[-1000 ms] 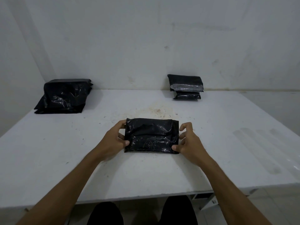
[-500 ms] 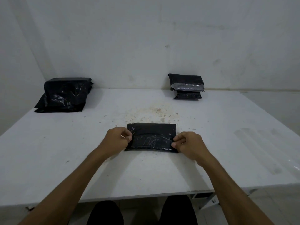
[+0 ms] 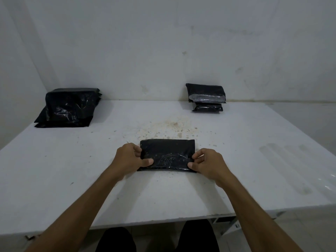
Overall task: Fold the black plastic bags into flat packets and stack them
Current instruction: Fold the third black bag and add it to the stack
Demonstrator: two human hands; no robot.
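Beyond your fingers, on the white table (image 3: pixel 236 160), sit a pile of bags (image 3: pixel 67 108) far left and a stack of packets (image 3: pixel 206 97) far right; between them, your left hand (image 3: pixel 127 159) and right hand (image 3: pixel 209 163) pinch the folded bag (image 3: pixel 168 154) by its ends.

Glossy black folded bag (image 3: pixel 167 153) on speckled, brown-stained white table (image 3: pixel 72 179)

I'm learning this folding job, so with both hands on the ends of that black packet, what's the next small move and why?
Probably lift the packet and carry it to the stack at the far right. It already lies flat and narrow on the table, the left hand and right hand each pinch an end, and the stack holds packets of similar shape. One more fold is possible, though.
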